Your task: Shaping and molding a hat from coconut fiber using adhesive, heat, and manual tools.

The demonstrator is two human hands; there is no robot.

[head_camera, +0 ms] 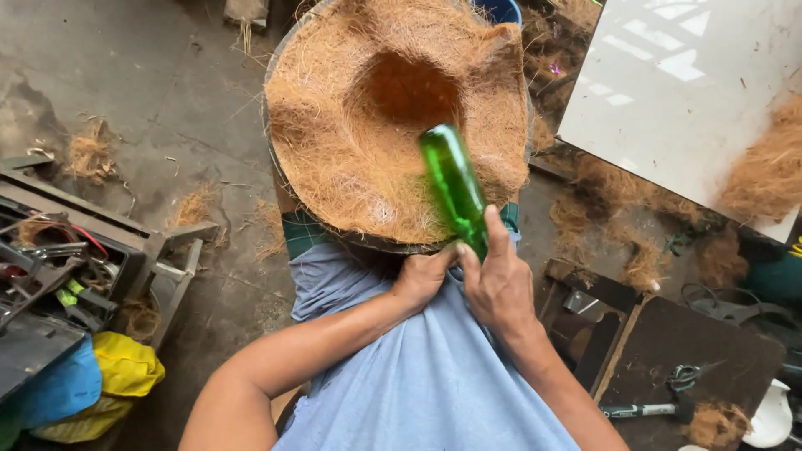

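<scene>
Green glass bottle [455,188]: both the right hand [499,280] and the left hand [424,277] have fingers wrapped tightly around its neck, hiding it; its base rests on the coir-fibre liner [351,125].

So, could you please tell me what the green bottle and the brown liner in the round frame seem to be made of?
The green bottle looks like glass: translucent, smooth, with bright glossy highlights. The brown liner looks like coconut fibre or something similar: coarse, matte, loose strands matted into a bowl shape. The round frame shows only as a thin dark rim, probably metal, though that is hard to confirm.
</scene>
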